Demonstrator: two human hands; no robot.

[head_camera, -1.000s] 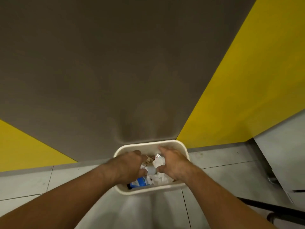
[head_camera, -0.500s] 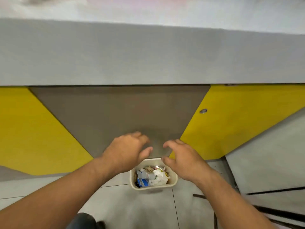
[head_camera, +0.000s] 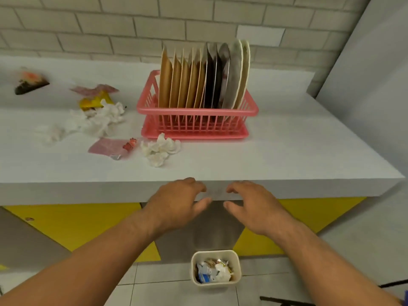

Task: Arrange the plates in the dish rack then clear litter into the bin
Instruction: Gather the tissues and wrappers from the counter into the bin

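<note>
A pink dish rack on the white counter holds several plates standing upright, tan ones at the left, dark and pale ones at the right. Litter lies to the rack's left: a crumpled white tissue, a pink wrapper, a heap of white tissues, a yellow wrapper and a dark wrapper. A cream bin with litter inside stands on the floor below. My left hand and my right hand hover empty, fingers apart, at the counter's front edge.
A grey brick wall runs behind the counter. Yellow and grey cabinet fronts sit under it. A pale wall closes the right side. Dark bars lie on the tiled floor at the lower right.
Both hands have let go of litter in the bin and risen, empty, to the counter's edge. The view has lifted from the bin to the countertop.
</note>
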